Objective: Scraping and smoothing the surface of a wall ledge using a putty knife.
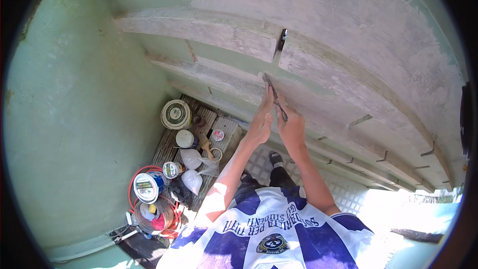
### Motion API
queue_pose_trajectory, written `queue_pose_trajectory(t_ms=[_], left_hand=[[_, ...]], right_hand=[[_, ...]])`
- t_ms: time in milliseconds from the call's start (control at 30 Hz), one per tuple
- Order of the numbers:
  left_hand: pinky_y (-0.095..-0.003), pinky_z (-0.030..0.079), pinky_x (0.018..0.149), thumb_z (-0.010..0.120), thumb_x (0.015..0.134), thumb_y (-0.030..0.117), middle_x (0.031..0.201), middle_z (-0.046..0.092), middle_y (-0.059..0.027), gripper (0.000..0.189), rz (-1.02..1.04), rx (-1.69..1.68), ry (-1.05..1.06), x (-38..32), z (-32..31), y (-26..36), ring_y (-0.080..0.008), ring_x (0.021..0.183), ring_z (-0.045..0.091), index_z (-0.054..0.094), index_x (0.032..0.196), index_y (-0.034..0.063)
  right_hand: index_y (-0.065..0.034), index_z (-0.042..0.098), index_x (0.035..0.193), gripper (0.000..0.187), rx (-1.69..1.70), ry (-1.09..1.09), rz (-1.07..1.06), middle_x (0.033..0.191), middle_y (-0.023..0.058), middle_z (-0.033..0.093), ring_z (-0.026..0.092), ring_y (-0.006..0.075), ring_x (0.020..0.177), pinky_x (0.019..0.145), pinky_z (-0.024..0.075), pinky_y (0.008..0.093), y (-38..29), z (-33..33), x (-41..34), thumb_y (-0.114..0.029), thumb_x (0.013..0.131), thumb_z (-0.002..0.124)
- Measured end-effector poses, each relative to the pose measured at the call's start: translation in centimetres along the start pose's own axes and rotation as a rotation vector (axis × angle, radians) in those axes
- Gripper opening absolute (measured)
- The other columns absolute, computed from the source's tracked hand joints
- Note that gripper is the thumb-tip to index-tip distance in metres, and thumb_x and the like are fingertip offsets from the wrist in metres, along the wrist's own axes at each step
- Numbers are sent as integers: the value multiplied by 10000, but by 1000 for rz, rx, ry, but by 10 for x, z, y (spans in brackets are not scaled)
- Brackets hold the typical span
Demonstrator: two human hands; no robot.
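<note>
My right hand is closed around the lower end of a thin, dark flat piece, seen almost edge-on. It may be sandpaper or a sanding board. Along the upper part of that piece lie the straight fingers of my left hand; whether they grip it is hidden. Its tip meets a whitish, putty-coated wall ledge, one of several long horizontal ribs on the pale green wall. Above my hands, a dark narrow slot cuts through the upper rib.
On a plank platform at left stand a lidded tub, smaller cans, a paintbrush and bags of white powder. Below are a paint pail, a clear container and a red hose. Tiled floor lies underfoot.
</note>
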State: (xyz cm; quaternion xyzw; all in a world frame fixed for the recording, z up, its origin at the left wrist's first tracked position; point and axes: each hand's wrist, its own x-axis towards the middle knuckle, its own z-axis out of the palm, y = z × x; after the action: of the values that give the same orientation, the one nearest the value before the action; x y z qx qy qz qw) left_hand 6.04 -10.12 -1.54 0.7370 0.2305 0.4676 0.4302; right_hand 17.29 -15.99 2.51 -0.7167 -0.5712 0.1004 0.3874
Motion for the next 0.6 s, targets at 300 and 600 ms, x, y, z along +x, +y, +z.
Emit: queue_pose_trajectory(t_ms=[300,600], left_hand=[[-485,138,1237,191,1017,691,1648,118,-307,937,-11,81,-25,-5,-16,-5,-449,1539,115,174,1586,-54],[-489,134,1237,254,1012,688,1651,51,-316,948,5,96,-16,8,-11,-14,-461,1535,113,118,1595,-46]], right_hand=[[-160,588,1418,454,-47,-128,92,1127,254,692,678,456,933,807,553,489,-3,-18,-9,-142,965,618],[-173,597,1410,439,-5,-53,-80,1168,237,690,672,430,1026,865,550,468,5,-5,10,-147,972,617]])
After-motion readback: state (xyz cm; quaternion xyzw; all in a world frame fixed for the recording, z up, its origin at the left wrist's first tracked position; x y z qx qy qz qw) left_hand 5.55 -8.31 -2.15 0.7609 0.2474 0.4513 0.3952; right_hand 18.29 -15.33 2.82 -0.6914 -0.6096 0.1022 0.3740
